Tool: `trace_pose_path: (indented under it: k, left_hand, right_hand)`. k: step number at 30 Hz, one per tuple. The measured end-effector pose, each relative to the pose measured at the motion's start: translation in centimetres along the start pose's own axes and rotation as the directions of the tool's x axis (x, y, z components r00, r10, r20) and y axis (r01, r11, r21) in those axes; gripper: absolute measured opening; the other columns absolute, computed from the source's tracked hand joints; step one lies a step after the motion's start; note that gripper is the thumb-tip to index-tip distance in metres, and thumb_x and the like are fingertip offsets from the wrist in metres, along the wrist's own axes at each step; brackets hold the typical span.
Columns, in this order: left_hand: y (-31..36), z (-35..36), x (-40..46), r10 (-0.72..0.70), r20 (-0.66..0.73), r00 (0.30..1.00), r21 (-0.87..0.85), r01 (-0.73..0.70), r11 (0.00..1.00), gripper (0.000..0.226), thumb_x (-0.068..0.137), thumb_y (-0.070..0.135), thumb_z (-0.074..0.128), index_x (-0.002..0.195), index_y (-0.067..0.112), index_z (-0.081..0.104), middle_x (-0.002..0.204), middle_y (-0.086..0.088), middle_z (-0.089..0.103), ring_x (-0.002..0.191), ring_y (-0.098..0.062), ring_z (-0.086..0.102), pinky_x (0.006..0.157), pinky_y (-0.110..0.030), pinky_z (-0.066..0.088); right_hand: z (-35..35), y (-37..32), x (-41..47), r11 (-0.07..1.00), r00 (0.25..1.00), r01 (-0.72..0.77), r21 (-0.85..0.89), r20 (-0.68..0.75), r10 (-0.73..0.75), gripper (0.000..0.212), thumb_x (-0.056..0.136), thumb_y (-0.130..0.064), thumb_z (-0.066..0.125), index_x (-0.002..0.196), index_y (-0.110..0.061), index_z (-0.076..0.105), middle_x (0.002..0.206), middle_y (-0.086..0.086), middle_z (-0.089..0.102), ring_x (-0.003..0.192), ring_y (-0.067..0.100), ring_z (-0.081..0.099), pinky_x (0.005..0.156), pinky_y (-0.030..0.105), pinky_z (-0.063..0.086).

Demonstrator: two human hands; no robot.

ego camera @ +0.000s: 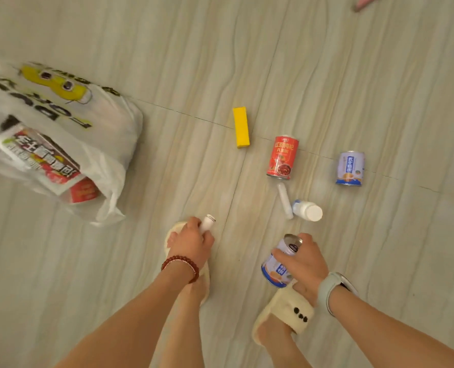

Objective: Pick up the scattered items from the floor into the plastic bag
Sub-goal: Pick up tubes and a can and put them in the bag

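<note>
I have both hands loaded and I'm mid-carry. My left hand (191, 239) is closed around a small white bottle (207, 223), its capped end poking out past my thumb. My right hand (304, 257) grips a blue can (277, 264) around its side, held above my slipper (287, 314).

The bag (69, 134) sits on the floor well off to my left, mouth facing toward me, with a printed box (39, 159) and something red already in it.

Left on the floor ahead: a yellow block (241, 127), a red can (282, 158), a second blue can (350, 168), a white tube (285, 200) and a capped white bottle (308, 209) just beside it; whether those two touch I can't quite tell.

Next I reckon I swing both hands left to the bag's mouth. The opening looks slack, so I'd drop the small bottle first, then use that freed hand to hold the rim open for the can.
</note>
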State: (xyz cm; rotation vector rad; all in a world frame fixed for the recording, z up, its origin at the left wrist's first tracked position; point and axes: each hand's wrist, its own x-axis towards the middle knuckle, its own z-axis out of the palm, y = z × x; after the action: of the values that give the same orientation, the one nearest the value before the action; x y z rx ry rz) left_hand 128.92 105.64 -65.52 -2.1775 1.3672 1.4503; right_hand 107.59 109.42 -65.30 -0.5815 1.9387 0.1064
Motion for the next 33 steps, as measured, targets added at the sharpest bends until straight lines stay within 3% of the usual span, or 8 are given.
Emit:
trace_pose_path:
  k: [7, 11, 17, 20, 22, 26, 31, 33]
  left_hand:
    - [-5.3, -13.6, -4.5, -0.237, -0.175, 0.955, -0.366, 0.161, 0.917, 0.013, 0.091, 0.019, 0.044, 0.101, 0.012, 0.042, 0.077, -0.008, 0.057, 0.061, -0.021, 0.052, 0.054, -0.029, 0.037]
    - [-9.2, -20.3, -5.2, -0.324, -0.235, 0.916, -0.453, 0.192, 0.871, 0.022, 0.091, 0.019, 0.046, 0.109, 0.005, 0.045, 0.08, -0.009, 0.054, 0.066, -0.025, 0.05, 0.052, -0.03, 0.032]
    - [-15.0, -25.5, -2.8, -0.528, -0.241, 0.814, -0.721, 0.214, 0.659, 0.027, 0.089, 0.022, 0.047, 0.11, 0.005, 0.048, 0.09, -0.013, 0.059, 0.075, -0.034, 0.062, 0.071, -0.04, 0.052]
    - [-16.6, -26.1, -0.9, -0.639, -0.194, 0.745, -0.849, 0.198, 0.489, 0.029, 0.089, 0.021, 0.047, 0.111, 0.002, 0.049, 0.086, -0.012, 0.058, 0.057, -0.024, 0.056, 0.075, -0.042, 0.054]
    - [-17.3, -25.7, 0.1, -0.681, -0.152, 0.717, -0.9, 0.185, 0.396, 0.03, 0.089, 0.021, 0.046, 0.112, 0.001, 0.049, 0.086, -0.012, 0.057, 0.051, -0.019, 0.052, 0.072, -0.039, 0.052]
    - [-18.2, -24.4, 1.5, -0.715, -0.097, 0.693, -0.947, 0.158, 0.281, 0.029, 0.089, 0.021, 0.047, 0.111, 0.003, 0.049, 0.094, -0.013, 0.058, 0.052, -0.017, 0.053, 0.058, -0.03, 0.048]
    - [-18.3, -22.8, 3.0, -0.742, -0.046, 0.669, -0.962, 0.17, 0.213, 0.029, 0.09, 0.022, 0.048, 0.113, 0.004, 0.049, 0.096, -0.012, 0.059, 0.055, -0.016, 0.054, 0.059, -0.03, 0.049]
    - [-17.6, -22.5, 3.9, -0.733, -0.041, 0.679, -0.962, 0.172, 0.213, 0.029, 0.089, 0.021, 0.049, 0.113, 0.004, 0.049, 0.093, -0.011, 0.059, 0.056, -0.017, 0.054, 0.066, -0.035, 0.052]
  right_hand:
    - [2.4, -13.9, -8.1, 0.959, 0.976, 0.217, -0.182, 0.05, -0.211, 0.043, 0.072, -0.029, 0.073, 0.103, -0.012, 0.048, 0.108, 0.016, 0.055, 0.08, 0.023, 0.056, 0.068, 0.025, 0.041]
    - [6.0, -22.0, -11.5, 0.906, 0.948, 0.318, -0.28, 0.096, -0.303, 0.043, 0.073, -0.033, 0.072, 0.102, -0.012, 0.047, 0.109, 0.015, 0.056, 0.083, 0.024, 0.057, 0.07, 0.027, 0.043]
    - [14.8, -30.8, -13.0, 0.84, 0.896, 0.442, -0.313, 0.204, -0.396, 0.054, 0.075, -0.036, 0.069, 0.11, -0.005, 0.044, 0.112, 0.012, 0.054, 0.09, 0.024, 0.055, 0.071, 0.027, 0.042]
    - [20.2, -33.3, -12.4, 0.912, 0.923, 0.359, -0.201, 0.224, -0.314, 0.063, 0.069, -0.04, 0.071, 0.114, -0.004, 0.047, 0.109, 0.009, 0.058, 0.097, 0.026, 0.059, 0.083, 0.035, 0.051]
    - [23.3, -34.5, -12.1, 0.987, 0.951, 0.161, -0.022, 0.27, -0.149, 0.067, 0.064, -0.044, 0.072, 0.116, -0.007, 0.051, 0.11, 0.009, 0.063, 0.097, 0.026, 0.062, 0.079, 0.041, 0.055]
    - [27.2, -37.0, -11.5, 0.952, 0.903, -0.181, 0.249, 0.424, 0.061, 0.043, 0.08, -0.033, 0.067, 0.114, -0.01, 0.054, 0.114, 0.012, 0.061, 0.098, 0.026, 0.058, 0.075, 0.038, 0.052]
    - [28.4, -40.0, -8.9, 0.929, 0.975, -0.151, 0.339, 0.208, 0.082, 0.033, 0.074, -0.035, 0.073, 0.085, -0.011, 0.054, 0.117, 0.013, 0.059, 0.1, 0.029, 0.059, 0.074, 0.038, 0.054]
    - [27.6, -41.5, -7.5, 0.962, 0.999, -0.047, 0.271, 0.014, 0.045, 0.051, 0.07, -0.038, 0.075, 0.105, -0.009, 0.051, 0.123, 0.014, 0.052, 0.108, 0.031, 0.053, 0.088, 0.043, 0.052]
